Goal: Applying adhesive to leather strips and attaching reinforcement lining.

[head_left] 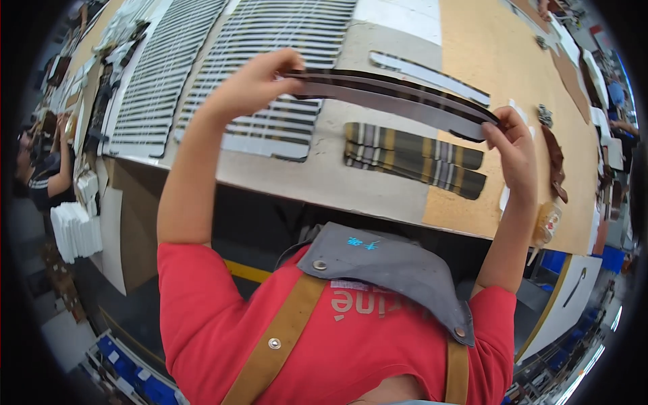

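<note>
A long, curved strip (pixel 388 102), dark along its edges with a pale grey facing, is stretched above the table between both of my hands. My left hand (pixel 270 79) pinches its left end between thumb and fingers. At the other end, my right hand (pixel 509 143) is closed on the strip's rounded tip. Just beneath it lie several plaid fabric strips (pixel 413 160) in dark, tan and white, stacked and partly overlapping. Another pale-faced strip (pixel 432 77) rests flat behind the held one. I cannot tell whether the held strip is one layer or two.
Overlapping pale-and-dark strips fill a near row (pixel 277 44) and a farther-left row (pixel 165 77). A bottle of yellowish liquid (pixel 545 223) and a brown scrap (pixel 553 162) sit by the table's right edge. White stacked pieces (pixel 75 229) stand at left, near another person (pixel 50 162).
</note>
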Available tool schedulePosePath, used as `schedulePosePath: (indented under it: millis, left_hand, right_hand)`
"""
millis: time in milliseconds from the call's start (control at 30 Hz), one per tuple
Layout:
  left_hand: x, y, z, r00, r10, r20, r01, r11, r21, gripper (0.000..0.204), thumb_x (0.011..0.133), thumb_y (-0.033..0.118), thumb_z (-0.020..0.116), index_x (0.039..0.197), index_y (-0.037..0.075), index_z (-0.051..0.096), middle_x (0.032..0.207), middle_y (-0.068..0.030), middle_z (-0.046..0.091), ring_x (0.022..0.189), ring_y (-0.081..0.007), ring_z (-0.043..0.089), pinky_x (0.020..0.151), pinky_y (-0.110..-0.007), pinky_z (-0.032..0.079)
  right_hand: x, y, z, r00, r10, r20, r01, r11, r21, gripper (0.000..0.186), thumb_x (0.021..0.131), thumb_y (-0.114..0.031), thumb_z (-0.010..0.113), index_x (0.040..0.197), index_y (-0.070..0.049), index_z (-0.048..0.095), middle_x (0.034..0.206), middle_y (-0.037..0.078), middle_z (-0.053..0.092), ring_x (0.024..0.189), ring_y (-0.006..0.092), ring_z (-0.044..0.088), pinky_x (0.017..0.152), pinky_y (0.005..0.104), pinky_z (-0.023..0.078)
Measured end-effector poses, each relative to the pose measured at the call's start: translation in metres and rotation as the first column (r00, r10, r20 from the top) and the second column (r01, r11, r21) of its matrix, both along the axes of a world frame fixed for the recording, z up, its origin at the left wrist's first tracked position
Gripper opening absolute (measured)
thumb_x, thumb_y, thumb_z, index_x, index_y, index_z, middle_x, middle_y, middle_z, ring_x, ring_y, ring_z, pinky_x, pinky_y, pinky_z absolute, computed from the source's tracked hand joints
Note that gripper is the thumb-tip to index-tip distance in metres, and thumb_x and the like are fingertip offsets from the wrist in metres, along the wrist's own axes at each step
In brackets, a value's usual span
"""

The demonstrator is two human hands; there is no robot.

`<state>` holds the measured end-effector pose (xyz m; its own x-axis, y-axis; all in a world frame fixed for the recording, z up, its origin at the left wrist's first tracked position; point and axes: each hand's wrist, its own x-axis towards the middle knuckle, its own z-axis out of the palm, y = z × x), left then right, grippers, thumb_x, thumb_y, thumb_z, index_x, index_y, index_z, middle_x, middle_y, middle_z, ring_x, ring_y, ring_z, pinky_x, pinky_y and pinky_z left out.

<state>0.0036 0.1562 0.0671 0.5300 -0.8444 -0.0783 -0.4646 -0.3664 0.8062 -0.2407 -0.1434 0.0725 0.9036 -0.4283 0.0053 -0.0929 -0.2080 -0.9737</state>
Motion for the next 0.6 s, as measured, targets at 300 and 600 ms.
schedulePosePath:
  millis: [300, 600]
  left_hand:
    - [0.003, 0.215, -0.024, 0.866, 0.451, -0.215, -0.435, 0.892, 0.121, 0.026, 0.082, 0.0, 0.058, 0.106, 0.003, 0.05, 0.082, 0.0038, 0.045, 0.075, -0.0051, 0.044, 0.068, -0.019, 0.039]
    - [0.004, 0.216, -0.053, 0.779, 0.596, 0.195, -0.621, 0.775, 0.114, 0.029, 0.082, 0.002, 0.058, 0.109, 0.005, 0.049, 0.077, 0.0037, 0.044, 0.071, -0.006, 0.041, 0.066, -0.02, 0.037]
  right_hand:
    - [0.071, 0.163, -0.061, 0.833, 0.527, -0.17, -0.421, 0.801, 0.426, 0.017, 0.085, -0.014, 0.064, 0.09, -0.001, 0.053, 0.07, 0.002, 0.058, 0.059, 0.0077, 0.056, 0.052, 0.0215, 0.046]
    - [0.088, 0.192, -0.059, 0.765, 0.484, -0.425, -0.435, 0.875, 0.212, 0.023, 0.087, -0.021, 0.061, 0.078, -0.001, 0.054, 0.056, 0.003, 0.055, 0.038, 0.0079, 0.049, 0.035, 0.0224, 0.037]
